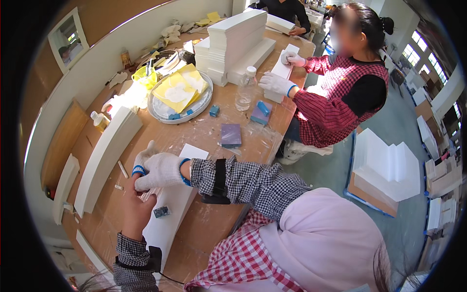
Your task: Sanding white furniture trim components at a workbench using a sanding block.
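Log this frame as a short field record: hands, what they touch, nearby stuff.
left hand: bare, pulling at the glove cuff on the other hand
right hand: in a white glove, over the white panel
on panel: small dark block
table: brown, dusty; purple sanding block, round tray with yellow cloths
co-worker: gloved, holding a white board on edge

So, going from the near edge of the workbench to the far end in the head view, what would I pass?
Bare left hand → gloved right hand → purple sanding block → clear plastic bottle → tall stack of white boards → yellow cloths at the far end.
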The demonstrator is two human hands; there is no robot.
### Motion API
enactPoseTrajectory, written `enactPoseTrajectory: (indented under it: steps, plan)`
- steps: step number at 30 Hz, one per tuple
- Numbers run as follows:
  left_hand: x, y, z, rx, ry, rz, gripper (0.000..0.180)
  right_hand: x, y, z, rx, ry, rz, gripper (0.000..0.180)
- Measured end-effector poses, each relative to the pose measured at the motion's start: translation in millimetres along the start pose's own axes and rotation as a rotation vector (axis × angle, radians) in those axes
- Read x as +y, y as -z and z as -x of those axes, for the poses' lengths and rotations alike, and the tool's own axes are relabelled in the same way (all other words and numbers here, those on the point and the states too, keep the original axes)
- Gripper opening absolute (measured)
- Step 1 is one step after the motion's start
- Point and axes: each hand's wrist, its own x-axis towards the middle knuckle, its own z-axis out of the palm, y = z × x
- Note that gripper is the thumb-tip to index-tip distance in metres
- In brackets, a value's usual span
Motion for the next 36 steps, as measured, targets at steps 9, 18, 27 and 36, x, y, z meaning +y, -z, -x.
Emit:
enactPoseTrajectory:
  steps: [9,18,27,36]
  plan:
    - [21,-8,9,-0.032,-0.055,-0.203,0.076,14,-12,7,0.031,0.014,0.243,0.040]
    - [45,-10,7,0.072,-0.613,-0.966,0.018,30,-6,-7,0.158,0.348,0.376,0.028]
    - [42,14,-4,-0.162,0.037,-0.405,0.037,-27,7,-16,0.031,0.100,0.416,0.041]
    - [13,31,-12,-0.211,0.083,1.571,0.091,-41,-28,1,0.268,0.297,0.450,0.036]
